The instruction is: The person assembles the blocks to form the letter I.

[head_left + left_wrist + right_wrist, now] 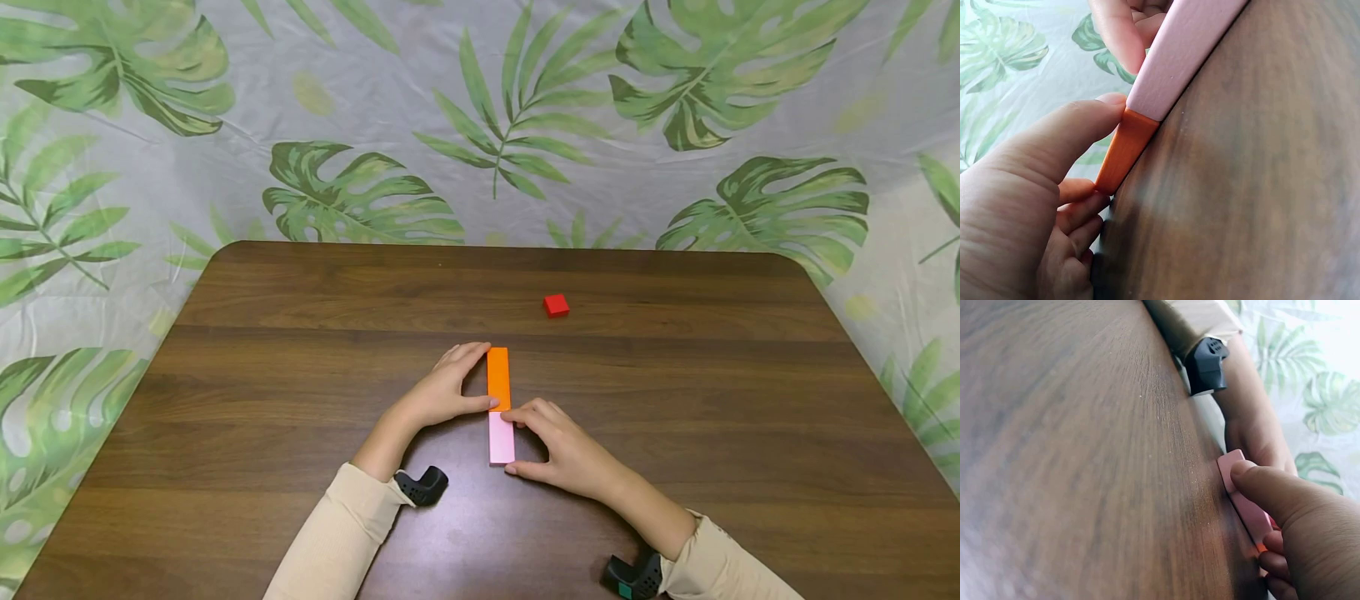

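An orange rectangular block (498,375) and a smooth pink rectangular block (501,443) lie touching end to end on the wood-grain counter (262,375), their shared long axis running near to far, orange farther. The left hand (441,395) slants in, fingers and thumb clamped on the orange block's ends; the right hand (564,447) pinches the pink one likewise. Beyond sits a squat red block (556,306), before leaf-printed cloth (360,200).
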Demonstrator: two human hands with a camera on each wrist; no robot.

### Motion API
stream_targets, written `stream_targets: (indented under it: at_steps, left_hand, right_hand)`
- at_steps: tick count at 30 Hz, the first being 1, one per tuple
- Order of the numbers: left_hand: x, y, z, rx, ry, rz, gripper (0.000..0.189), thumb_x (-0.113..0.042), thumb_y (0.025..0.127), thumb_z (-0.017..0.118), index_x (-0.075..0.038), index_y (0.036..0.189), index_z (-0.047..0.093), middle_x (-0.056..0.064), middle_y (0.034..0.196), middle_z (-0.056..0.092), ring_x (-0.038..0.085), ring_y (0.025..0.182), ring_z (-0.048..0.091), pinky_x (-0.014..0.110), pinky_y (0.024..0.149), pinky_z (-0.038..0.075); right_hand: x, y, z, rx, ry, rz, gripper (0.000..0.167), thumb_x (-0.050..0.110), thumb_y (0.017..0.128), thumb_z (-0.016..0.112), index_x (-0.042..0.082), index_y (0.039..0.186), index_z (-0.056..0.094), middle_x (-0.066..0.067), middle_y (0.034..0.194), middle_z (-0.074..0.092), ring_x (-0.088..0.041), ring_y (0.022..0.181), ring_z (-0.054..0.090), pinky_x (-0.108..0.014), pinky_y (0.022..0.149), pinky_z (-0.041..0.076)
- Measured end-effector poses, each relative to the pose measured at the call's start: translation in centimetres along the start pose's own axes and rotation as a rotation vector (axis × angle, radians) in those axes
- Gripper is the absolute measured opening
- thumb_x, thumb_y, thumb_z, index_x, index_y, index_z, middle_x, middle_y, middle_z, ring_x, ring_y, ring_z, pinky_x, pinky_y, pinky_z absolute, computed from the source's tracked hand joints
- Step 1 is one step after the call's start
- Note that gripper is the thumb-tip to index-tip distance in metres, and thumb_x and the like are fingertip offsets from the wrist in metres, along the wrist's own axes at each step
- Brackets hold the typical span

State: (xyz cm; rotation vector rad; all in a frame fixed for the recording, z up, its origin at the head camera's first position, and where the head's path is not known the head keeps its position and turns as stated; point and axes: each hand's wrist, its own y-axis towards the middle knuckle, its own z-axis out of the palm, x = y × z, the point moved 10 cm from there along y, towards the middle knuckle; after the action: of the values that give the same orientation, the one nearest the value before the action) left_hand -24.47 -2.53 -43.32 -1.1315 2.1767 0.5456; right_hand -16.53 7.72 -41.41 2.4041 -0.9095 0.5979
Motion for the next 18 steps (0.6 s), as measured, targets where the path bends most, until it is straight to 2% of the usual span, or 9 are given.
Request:
stream_targets:
  at_steps: [18]
  left_hand:
    - [-0.23,-0.26,-0.1,-0.01,-0.005,-0.008,0.08,-0.036,0.076,0.069,-0.004,0.139,0.031,0.011,0.139,0.033,0.029,0.129,0.023,0.044,0.104,0.018]
  right_hand:
    - [-0.01,-0.07,-0.02,0.017,0.007,0.014,0.055,0.037,0.074,0.072,0.012,0.12,0.053,0.005,0.106,0.049,-0.009,0.098,0.044,-0.028,0.083,0.041]
